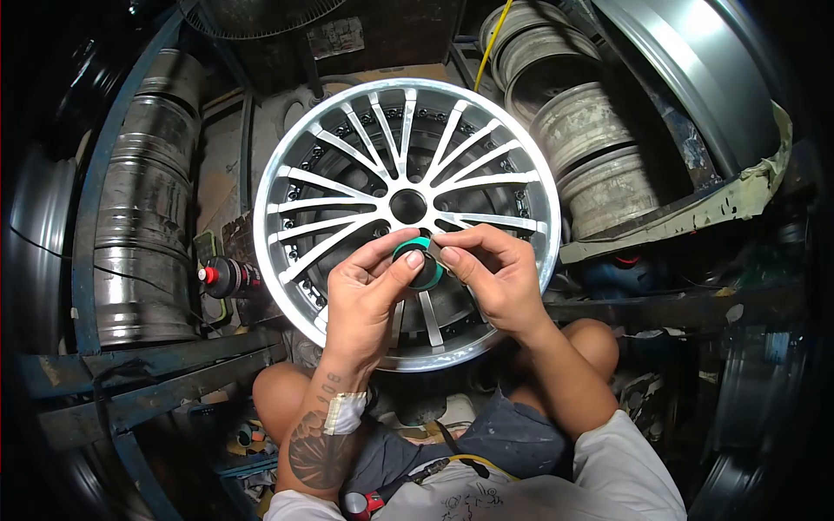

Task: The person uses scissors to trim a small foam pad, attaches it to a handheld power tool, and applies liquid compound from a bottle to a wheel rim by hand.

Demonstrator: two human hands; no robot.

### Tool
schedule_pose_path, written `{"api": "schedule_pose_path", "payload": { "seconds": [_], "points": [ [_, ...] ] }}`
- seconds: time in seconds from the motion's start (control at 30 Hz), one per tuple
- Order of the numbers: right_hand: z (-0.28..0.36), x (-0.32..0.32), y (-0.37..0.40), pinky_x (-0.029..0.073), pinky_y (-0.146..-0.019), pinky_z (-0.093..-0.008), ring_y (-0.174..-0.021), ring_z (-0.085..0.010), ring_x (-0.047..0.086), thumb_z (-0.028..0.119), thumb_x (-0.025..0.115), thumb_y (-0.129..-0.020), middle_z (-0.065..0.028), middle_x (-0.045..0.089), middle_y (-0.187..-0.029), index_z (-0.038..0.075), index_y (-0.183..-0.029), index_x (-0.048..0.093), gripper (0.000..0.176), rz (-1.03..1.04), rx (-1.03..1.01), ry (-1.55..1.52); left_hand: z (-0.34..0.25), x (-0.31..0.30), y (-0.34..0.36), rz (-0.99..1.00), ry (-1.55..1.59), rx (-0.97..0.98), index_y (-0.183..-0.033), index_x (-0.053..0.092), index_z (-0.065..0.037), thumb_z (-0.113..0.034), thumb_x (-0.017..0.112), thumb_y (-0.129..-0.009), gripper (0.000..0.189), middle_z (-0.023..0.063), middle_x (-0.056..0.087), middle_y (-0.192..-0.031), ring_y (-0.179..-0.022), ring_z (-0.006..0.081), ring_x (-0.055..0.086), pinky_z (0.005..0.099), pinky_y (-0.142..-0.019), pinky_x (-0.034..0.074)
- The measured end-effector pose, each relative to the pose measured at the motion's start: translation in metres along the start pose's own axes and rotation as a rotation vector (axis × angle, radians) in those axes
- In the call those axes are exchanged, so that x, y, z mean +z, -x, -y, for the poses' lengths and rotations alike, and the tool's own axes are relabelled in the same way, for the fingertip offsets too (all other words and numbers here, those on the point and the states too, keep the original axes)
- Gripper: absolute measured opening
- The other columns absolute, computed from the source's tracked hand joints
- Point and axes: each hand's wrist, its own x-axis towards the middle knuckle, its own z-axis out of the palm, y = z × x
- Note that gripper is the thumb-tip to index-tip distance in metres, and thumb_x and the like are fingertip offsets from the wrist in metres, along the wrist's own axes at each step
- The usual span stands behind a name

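My left hand (369, 282) is closed around a small ring with a green edge and a dark middle, which looks like a roll of green tape (437, 279). The left thumb presses on its face. At the roll's upper right edge, the thumb and forefinger of my right hand (497, 276) are pinched together; the fingertips hide exactly what they grip. Both hands are above the lower half of a silver multi-spoke wheel rim (549, 187), which lies face up. Its round centre hole (407, 207) shows just beyond my fingers.
Metal wheel barrels (143, 221) line the rack at left, and dusty rims (599, 130) are stacked at right. A dark bottle with a red cap (228, 276) stands left of the wheel. A yellow hose (492, 43) hangs behind it. A large rim (695, 65) is at upper right.
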Motion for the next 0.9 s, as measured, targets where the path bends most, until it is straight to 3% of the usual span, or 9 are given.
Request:
{"api": "schedule_pose_path", "payload": {
  "seconds": [0.9],
  "points": [
    [-0.0017, 0.0069, -0.0019, 0.050, -0.081, -0.0231, -0.089, -0.0099, 0.066, 0.006, 0.066, -0.094, -0.0082, 0.072, -0.096, -0.002, -0.106, 0.071, 0.016, -0.026, -0.031, -0.007, 0.0010, 0.0001, 0.0006, -0.011, 0.044, 0.013, -0.122, 0.062, 0.007, -0.002, 0.070, -0.091, 0.033, 0.0137, 0.070, -0.108, -0.095, 0.0144, 0.068, 0.0271, -0.086, 0.057]
  ]
}}
